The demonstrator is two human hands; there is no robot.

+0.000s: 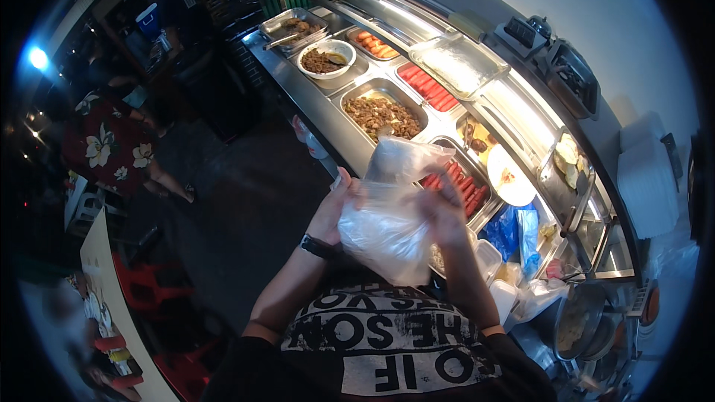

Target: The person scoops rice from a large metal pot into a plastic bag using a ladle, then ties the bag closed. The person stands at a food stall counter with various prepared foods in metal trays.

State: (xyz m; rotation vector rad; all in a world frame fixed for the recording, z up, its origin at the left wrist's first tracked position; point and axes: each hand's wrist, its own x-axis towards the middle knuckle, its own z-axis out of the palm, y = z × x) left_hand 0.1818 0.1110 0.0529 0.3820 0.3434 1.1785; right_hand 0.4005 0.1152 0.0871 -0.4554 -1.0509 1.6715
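A translucent white plastic bag (385,240) is stretched between my hands in front of my chest. My left hand (334,204), with a dark band at the wrist, grips its left side, thumb up. On the other side, my right hand (447,206) is blurred by motion and pinches the plastic. What the bag contains cannot be made out. Just beyond it, a steel tray of red sausages (466,187) is partly covered by the bag and my right hand. A steel pan of chopped cooked meat (385,111) lies farther along the counter.
Curved glass and a lit frame edge the steel food counter (296,86). A white bowl of minced food (327,60) and a tray of bright red sausages (427,86) stand farther off. A white plate (509,176) and blue plastic bags (505,229) lie right. People and tables are at left.
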